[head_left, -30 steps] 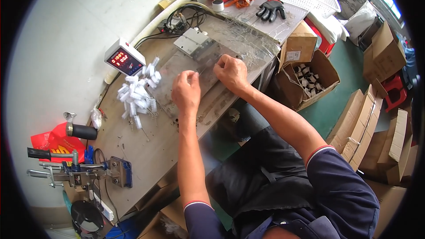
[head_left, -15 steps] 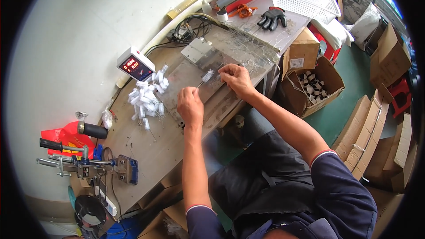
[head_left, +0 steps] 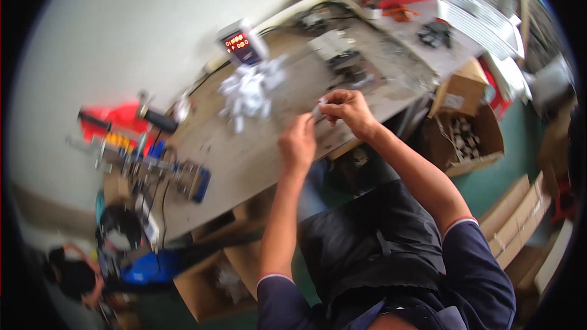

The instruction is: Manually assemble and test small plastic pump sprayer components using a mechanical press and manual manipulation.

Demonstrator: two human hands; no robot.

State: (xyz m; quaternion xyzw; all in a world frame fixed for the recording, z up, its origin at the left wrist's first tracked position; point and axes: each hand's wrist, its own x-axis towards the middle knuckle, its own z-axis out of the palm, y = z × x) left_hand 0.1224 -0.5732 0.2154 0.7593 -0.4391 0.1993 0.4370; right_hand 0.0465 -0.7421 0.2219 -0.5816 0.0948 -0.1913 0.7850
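Over the front edge of the workbench (head_left: pixel 244 171), my two hands are close together around a small white bristle brush (head_left: pixel 317 110). My left hand (head_left: pixel 298 143) is closed on its thin wire stem end, most of which its fingers hide. The fingertips of my right hand (head_left: pixel 348 113) pinch the bristle end. To the left of the hands lies a loose pile of white bristle brushes (head_left: pixel 247 95), smeared by motion. Beyond the right hand sits a metal fixture block (head_left: pixel 333 46) on a dark plate.
A white counter box (head_left: pixel 243 43) with a red lit display stands behind the pile. A lever press (head_left: pixel 177 171) is at the bench's left end. To the right are a carton (head_left: pixel 474 159) of short pieces, a dark glove (head_left: pixel 435 33) and a white basket (head_left: pixel 480 15). An open carton (head_left: pixel 211 290) lies below.
The view has swung, shifting the bench. My hands have come together and away from the fixture block, bringing the brush with them; my right fingers now grip its bristle end.
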